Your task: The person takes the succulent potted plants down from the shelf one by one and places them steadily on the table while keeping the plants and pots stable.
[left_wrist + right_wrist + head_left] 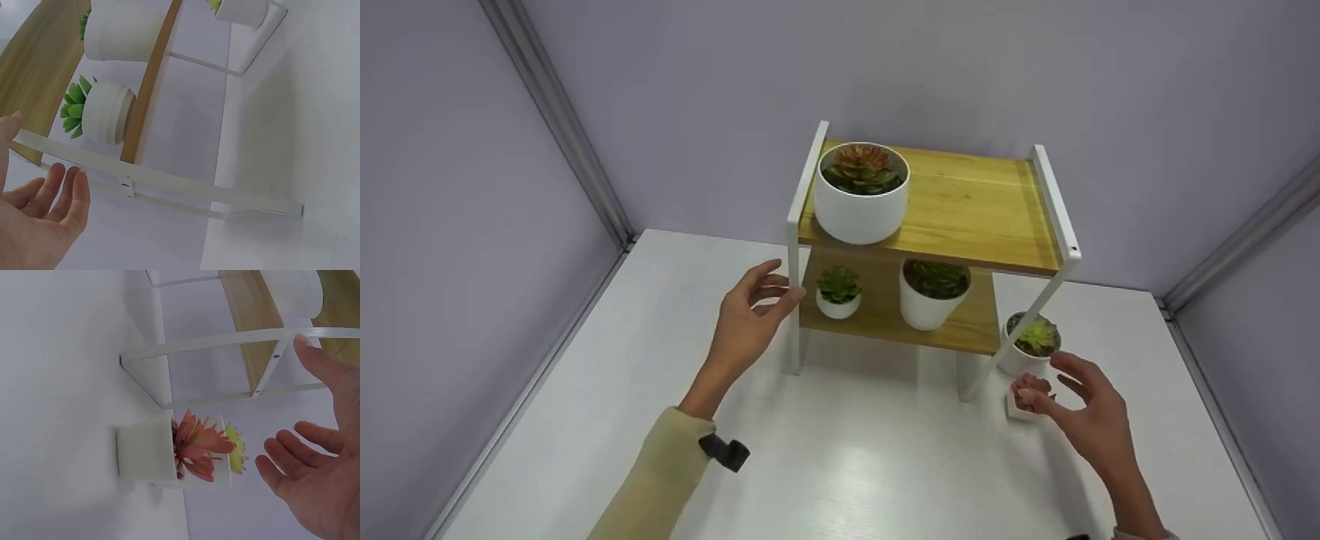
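A two-tier shelf with wooden boards (975, 206) and a white frame stands on the white table. My left hand (746, 326) is at its left front post (794, 330), with loosely bent fingers on the outer side and the thumb close to the post; whether it touches is unclear. My right hand (1099, 424) hovers by a pink succulent in a white pot (146, 453), fingers spread and relaxed, holding nothing. Behind that pot stands a round white pot with a yellow-green succulent (1039, 337), partly hidden by the right post.
On the top board, at left, sits a large white pot (861, 214) with a reddish succulent. The lower board bears a small white pot (838, 307) and a taller white pot (926, 309), both with green succulents. Pale walls (720, 112) enclose the table (840, 465).
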`<state>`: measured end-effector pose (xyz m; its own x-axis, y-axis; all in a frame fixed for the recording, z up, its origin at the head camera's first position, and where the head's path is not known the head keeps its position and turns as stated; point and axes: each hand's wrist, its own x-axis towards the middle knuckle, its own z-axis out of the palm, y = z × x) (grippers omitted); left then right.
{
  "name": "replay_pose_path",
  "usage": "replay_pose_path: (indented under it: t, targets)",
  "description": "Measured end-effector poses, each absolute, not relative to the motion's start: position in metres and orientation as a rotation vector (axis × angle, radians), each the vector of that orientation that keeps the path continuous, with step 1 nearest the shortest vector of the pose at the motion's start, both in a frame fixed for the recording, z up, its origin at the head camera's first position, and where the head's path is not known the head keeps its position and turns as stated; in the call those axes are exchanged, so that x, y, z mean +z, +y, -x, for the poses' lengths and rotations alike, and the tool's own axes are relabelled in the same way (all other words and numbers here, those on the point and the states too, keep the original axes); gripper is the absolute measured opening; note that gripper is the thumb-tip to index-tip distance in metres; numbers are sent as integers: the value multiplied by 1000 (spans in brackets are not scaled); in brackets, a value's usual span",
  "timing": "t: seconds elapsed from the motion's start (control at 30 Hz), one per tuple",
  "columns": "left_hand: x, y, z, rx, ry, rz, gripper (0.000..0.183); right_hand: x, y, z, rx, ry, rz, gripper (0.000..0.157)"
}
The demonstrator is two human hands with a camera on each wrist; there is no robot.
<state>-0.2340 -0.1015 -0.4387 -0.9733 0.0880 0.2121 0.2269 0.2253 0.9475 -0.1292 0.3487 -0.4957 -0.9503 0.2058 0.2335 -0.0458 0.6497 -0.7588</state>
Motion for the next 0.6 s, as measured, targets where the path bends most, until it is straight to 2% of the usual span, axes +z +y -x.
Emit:
replay_pose_path:
  t: [0.2,0.37,0.6]
  targets:
    - [-425,-100,230,-1848,-2344,307,76,-485,344,131,1247,-2528,44,71]
    - [-411,-98,229,-1915,-2278,316,91,-474,344,130,1228,-2498,-10,72]
    - [-392,-99,224,-1881,-2279,326,92,-457,340,131,1241,-2460,-118,55]
